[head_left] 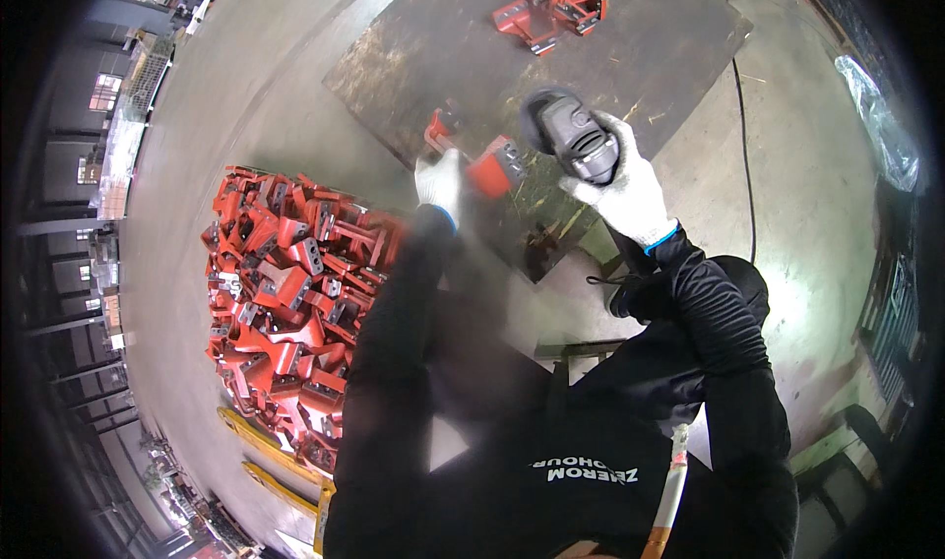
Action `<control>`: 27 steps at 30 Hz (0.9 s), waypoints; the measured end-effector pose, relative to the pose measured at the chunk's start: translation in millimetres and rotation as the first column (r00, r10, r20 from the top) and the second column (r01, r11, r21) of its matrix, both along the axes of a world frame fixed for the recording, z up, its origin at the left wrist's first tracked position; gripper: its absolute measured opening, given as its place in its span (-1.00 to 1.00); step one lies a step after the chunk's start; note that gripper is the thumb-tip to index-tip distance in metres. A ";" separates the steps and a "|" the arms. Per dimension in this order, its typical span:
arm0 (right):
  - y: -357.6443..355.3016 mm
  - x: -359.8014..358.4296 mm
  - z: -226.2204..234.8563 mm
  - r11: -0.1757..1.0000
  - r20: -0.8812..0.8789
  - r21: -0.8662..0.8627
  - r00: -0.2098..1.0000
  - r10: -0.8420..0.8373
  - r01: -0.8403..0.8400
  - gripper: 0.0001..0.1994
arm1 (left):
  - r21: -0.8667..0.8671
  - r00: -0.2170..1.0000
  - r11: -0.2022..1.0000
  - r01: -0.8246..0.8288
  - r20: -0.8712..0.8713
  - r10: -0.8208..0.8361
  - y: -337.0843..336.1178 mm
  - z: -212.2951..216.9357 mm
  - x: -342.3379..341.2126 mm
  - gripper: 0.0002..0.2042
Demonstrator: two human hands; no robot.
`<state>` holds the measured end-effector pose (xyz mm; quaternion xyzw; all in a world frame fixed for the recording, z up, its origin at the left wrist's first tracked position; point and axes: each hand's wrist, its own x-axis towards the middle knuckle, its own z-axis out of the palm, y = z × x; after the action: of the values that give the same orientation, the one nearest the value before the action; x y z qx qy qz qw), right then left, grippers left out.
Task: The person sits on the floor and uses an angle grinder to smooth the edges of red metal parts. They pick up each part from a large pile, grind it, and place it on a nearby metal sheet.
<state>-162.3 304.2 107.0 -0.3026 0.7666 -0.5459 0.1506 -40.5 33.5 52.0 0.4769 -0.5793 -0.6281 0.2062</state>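
My left hand, in a white glove with a blue cuff, is closed on a red metal bracket with a bare grey, holed end face. The bracket is slightly smeared by motion. In my right hand, gloved the same way, is a dark grey angle grinder, its disc end turned toward the bracket. A small gap shows between the grinder and the bracket. Both are held above a dark metal plate. At the plate's far side lie more red brackets.
A large heap of red brackets stands to my left. Below it are yellow metal bars. A black cable runs along the floor on the right, and clear plastic sheeting lies at the far right.
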 end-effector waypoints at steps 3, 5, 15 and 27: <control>-6.8 10.6 10.1 0.987 -0.036 0.124 0.993 0.109 -0.104 -0.07 | -0.061 0.992 0.998 -0.012 0.126 0.020 -6.3 -13.5 3.3 -0.61; -10.0 14.5 13.1 0.971 -0.034 0.185 0.986 0.160 -0.151 -0.08 | -0.128 0.980 0.991 0.028 0.198 -0.002 -6.7 -17.2 3.0 -0.62; -4.5 6.4 -2.4 0.984 0.045 0.166 0.998 0.052 -0.059 -0.05 | -0.247 0.995 0.968 0.039 0.100 -0.015 -16.3 -27.3 3.1 -0.47; -10.6 6.9 12.9 0.971 0.542 -0.223 0.816 0.200 -0.090 -0.12 | 0.204 0.999 0.979 0.000 -0.049 0.011 -12.4 -0.4 8.1 -0.68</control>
<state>-155.4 293.7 120.0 -0.1997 0.6084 -0.6668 0.3813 -32.4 21.2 51.7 0.4814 -0.5053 -0.6952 0.1723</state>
